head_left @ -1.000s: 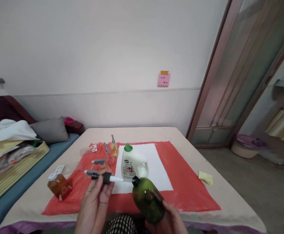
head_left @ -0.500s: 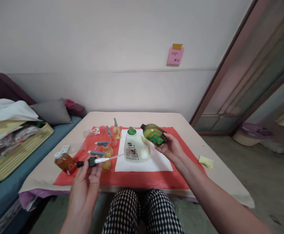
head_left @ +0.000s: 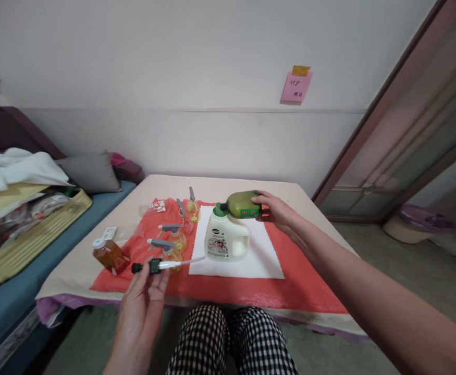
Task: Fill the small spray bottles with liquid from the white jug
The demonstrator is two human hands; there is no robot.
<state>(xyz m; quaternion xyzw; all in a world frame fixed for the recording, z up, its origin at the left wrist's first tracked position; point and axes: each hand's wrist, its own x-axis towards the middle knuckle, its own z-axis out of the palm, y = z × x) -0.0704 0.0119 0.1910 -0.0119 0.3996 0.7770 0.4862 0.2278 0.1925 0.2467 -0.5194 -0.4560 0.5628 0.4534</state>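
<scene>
Though sideways — bottle (head_left: 240,203) in right hand (head_left: 278,209)

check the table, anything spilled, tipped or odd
No spill is visible. The amber bottle on the left appears oddly tipped, unlike the upright white jug, though wide-angle distortion may exaggerate it. The green bottle is also tilted, its neck at the jug's mouth, but the right hand holds it there.

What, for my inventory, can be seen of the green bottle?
The green bottle has a rounded body, apparently plastic, a dark neck and a brighter green label with red marks. The right hand grips its base end, holding it nearly horizontal, neck against or just over the green mouth of the white handled jug; which, I cannot tell.
</scene>
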